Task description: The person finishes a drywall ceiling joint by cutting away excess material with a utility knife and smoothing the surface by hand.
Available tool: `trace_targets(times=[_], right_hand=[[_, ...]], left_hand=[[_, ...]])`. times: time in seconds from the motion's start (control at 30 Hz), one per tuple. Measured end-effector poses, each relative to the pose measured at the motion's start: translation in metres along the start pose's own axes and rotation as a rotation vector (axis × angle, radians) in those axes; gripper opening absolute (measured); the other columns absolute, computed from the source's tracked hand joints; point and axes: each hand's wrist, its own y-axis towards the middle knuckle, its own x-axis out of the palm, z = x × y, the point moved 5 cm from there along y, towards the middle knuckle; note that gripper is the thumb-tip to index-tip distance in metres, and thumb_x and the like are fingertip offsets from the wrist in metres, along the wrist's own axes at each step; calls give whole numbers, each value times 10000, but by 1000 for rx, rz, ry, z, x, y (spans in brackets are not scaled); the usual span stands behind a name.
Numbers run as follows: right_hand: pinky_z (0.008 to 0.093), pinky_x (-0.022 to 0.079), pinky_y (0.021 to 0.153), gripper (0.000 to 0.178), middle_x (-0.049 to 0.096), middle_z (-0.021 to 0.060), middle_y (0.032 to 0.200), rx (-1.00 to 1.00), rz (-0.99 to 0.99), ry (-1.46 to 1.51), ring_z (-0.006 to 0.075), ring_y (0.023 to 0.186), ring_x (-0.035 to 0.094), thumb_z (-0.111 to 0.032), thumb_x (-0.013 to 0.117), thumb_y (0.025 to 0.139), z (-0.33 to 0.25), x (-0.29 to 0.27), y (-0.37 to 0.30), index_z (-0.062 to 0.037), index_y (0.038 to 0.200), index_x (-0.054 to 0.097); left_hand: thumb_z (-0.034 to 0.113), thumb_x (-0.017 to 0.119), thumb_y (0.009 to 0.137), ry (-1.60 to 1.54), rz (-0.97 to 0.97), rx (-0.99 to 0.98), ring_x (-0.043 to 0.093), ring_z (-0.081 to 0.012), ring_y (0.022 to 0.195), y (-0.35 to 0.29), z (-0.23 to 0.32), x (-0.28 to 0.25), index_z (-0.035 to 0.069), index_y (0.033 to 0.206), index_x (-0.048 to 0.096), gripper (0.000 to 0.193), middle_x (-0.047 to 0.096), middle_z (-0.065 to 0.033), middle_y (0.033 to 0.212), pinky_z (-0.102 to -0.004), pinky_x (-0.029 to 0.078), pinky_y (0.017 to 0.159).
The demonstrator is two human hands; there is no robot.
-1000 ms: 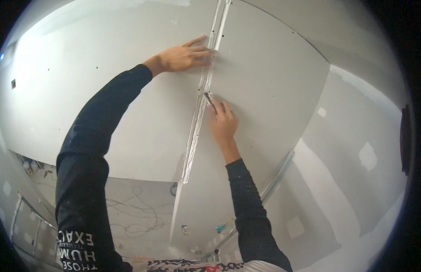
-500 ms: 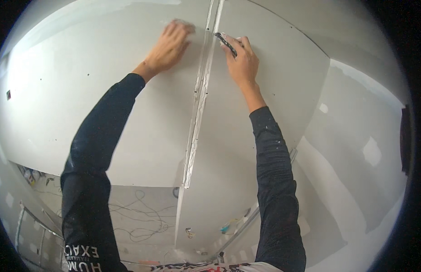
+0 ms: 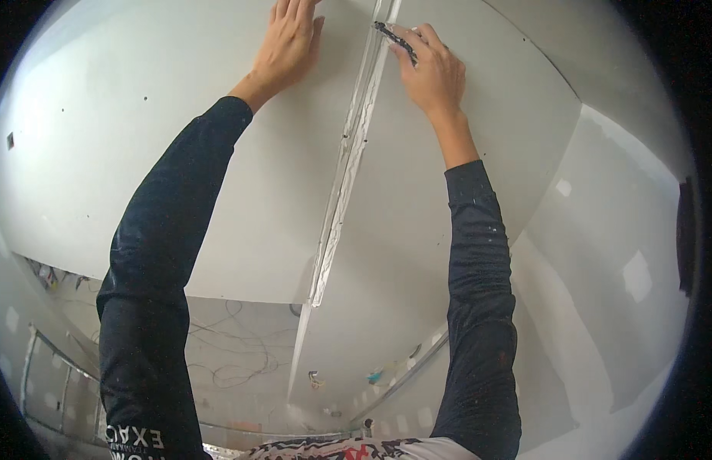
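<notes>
A long, narrow strip (image 3: 345, 184) runs down the pale board surface, with a rough ridge of white filler-like material along it. My right hand (image 3: 436, 77) is closed around a slim black tool (image 3: 398, 44) flecked with white. The tool's tip is at the strip near the top of the view; its exact kind is unclear. Left of the strip, my left hand (image 3: 288, 46) is raised against or just in front of the left board (image 3: 180, 176). Its fingers are extended and hold nothing visible, though the fingertips run off the upper edge.
The left board ends at a lower edge (image 3: 241, 300), below which loose cables (image 3: 233, 368) show. Metal frame rails (image 3: 45, 349) stand at lower left. On the right, a wall (image 3: 601, 230) carries white patches. A small dark square opening (image 3: 10, 140) sits at far left.
The view has shifted, so the strip appears farther right and higher. My left hand has moved up the board. My right hand still holds the black tool by the strip, now nearer the frame's top.
</notes>
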Motion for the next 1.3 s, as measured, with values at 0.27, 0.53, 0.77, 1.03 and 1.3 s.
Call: trace_targets(times=[0.27, 0.53, 0.77, 1.03, 1.3], right_hand=[[414, 561, 705, 236, 661, -3, 995, 113, 96, 121, 270, 834, 701, -297, 707, 943, 3, 9, -13, -220, 1162, 748], [379, 555, 700, 250, 677, -29, 1010, 62, 1, 55, 246, 795, 694, -311, 707, 950, 3, -8, 1, -231, 1183, 749], [365, 549, 722, 248, 683, -43, 1010, 67, -45, 110, 248, 821, 693, -328, 694, 961, 3, -7, -4, -218, 1177, 750], [384, 563, 705, 237, 669, -18, 996, 50, -1, 122, 263, 820, 700, -291, 696, 956, -7, 9, -47, -218, 1177, 744], [378, 556, 661, 252, 657, 1, 980, 156, -8, 171, 251, 778, 698, -249, 725, 927, -26, 8, -83, -212, 1176, 743]], left_hand=[[43, 475, 1011, 52, -23, 9, 439, -447, 1338, -2, 0, 2, -15, 1386, 433, 382, 500, -247, 1375, -595, 204, 1241], [81, 511, 1010, 51, -42, 49, 437, -436, 1345, -1, 4, 8, -12, 1406, 431, 414, 504, -242, 1386, -591, 185, 1251], [96, 545, 988, 113, -118, 93, 425, -406, 1379, -2, 11, 10, -5, 1428, 445, 462, 510, -222, 1395, -602, 159, 1258], [84, 543, 980, 127, -157, 62, 400, -381, 1422, -3, 8, 14, 11, 1429, 461, 462, 510, -192, 1424, -576, 132, 1275], [107, 554, 991, 92, -276, 259, 414, -364, 1430, -4, 15, 23, 15, 1442, 483, 465, 514, -190, 1453, -559, 165, 1277]])
